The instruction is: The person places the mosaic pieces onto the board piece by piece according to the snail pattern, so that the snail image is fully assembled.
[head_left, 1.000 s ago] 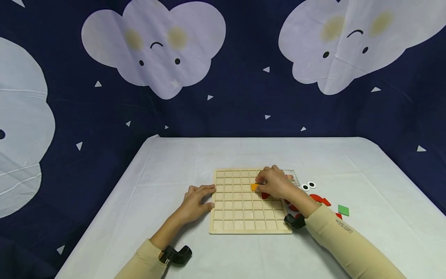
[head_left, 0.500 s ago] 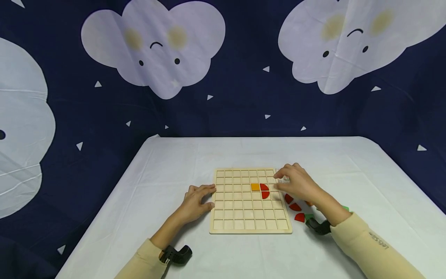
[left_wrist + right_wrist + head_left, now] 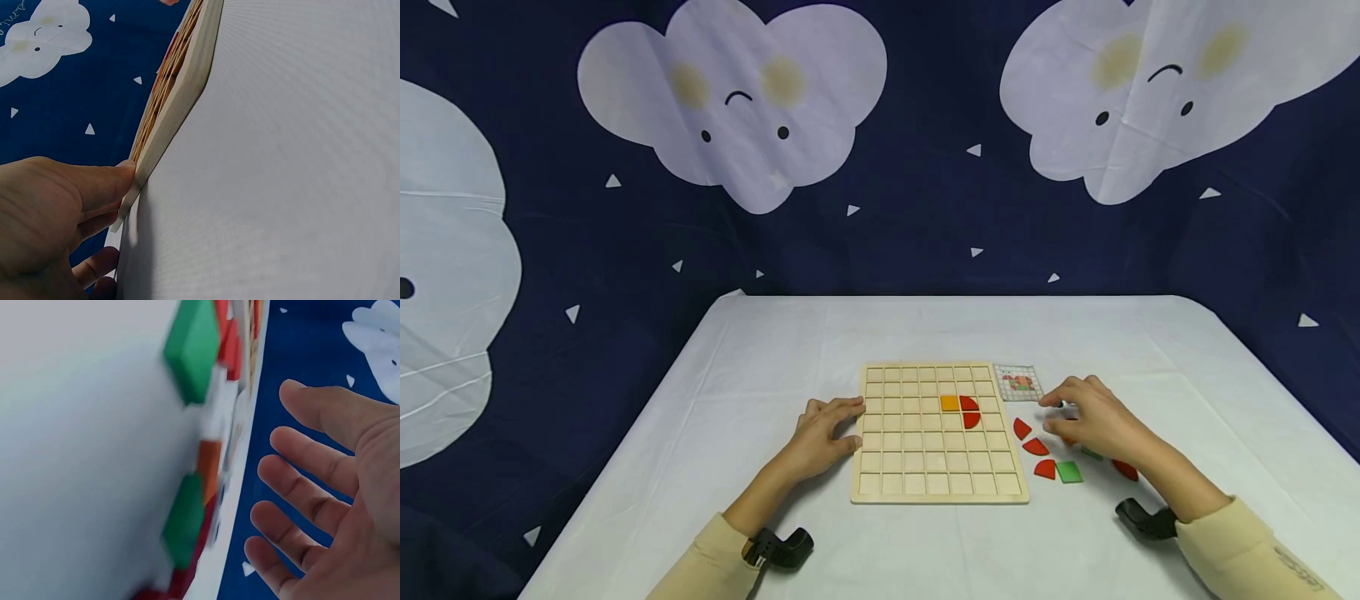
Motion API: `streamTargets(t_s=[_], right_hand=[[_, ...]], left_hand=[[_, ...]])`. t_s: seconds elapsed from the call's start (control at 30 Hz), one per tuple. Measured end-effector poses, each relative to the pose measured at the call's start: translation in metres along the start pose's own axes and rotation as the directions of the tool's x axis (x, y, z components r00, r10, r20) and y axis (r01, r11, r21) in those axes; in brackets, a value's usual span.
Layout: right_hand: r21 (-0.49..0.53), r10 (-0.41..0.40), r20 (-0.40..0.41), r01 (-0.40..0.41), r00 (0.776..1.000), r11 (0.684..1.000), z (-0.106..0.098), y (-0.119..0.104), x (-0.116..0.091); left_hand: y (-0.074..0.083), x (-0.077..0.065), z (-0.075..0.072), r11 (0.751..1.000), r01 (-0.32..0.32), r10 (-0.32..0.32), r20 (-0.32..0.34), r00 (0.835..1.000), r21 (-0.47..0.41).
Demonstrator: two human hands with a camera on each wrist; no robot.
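Note:
A wooden grid board (image 3: 913, 461) lies on the white table. One orange square tile (image 3: 950, 403) and two red quarter-round tiles (image 3: 971, 420) sit in its cells, right of the middle. My left hand (image 3: 823, 437) rests at the board's left edge, its thumb (image 3: 106, 185) and fingertips touching the rim. Over the loose tiles to the right of the board hovers my right hand (image 3: 1093, 421), fingers spread and holding nothing. Beneath it, partly hidden, are an orange tile (image 3: 209, 464) and a green tile (image 3: 185, 519).
A small printed pattern card (image 3: 1018, 383) lies beside the board's upper right corner. Nearer the front are several loose red tiles (image 3: 1035, 447) and a green square tile (image 3: 1069, 472). Behind the table (image 3: 775, 333) hangs a dark blue cloth (image 3: 925, 233) with clouds.
My right hand has let go of the orange square tile, which stays in a cell, and has moved right off the board to above the loose tiles. My left hand has not moved.

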State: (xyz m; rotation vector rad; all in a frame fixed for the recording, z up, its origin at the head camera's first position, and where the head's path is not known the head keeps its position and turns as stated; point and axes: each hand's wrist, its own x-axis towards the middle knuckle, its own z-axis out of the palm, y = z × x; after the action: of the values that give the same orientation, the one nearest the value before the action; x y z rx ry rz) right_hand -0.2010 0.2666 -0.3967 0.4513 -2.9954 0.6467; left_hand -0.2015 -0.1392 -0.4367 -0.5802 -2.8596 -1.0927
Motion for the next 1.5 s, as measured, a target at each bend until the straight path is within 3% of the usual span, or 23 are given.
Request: streamTargets(t_s=[0.27, 0.73, 1.3, 1.5], right_hand=[[-0.023, -0.04, 0.008, 0.04, 0.999, 0.999, 0.003, 0.017, -0.012], [-0.056, -0.062, 0.029, 0.064, 0.998, 0.996, 0.003, 0.028, -0.017], [-0.059, -0.06, 0.013, 0.061, 0.998, 0.996, 0.006, 0.032, -0.016], [-0.045, -0.026, 0.018, 0.027, 1.0, 0.999, 0.005, 0.026, -0.013]], left_hand=[[0.0, 0.0, 0.0, 1.0, -0.004, 0.004, -0.001, 1.0, -0.006], [-0.001, 0.001, 0.001, 1.0, -0.006, 0.006, -0.007, 1.0, -0.01], [-0.001, 0.0, 0.001, 1.0, 0.001, -0.001, -0.007, 1.0, -0.013], [0.0, 0.0, 0.001, 1.0, 0.002, -0.002, -0.013, 1.0, -0.01]])
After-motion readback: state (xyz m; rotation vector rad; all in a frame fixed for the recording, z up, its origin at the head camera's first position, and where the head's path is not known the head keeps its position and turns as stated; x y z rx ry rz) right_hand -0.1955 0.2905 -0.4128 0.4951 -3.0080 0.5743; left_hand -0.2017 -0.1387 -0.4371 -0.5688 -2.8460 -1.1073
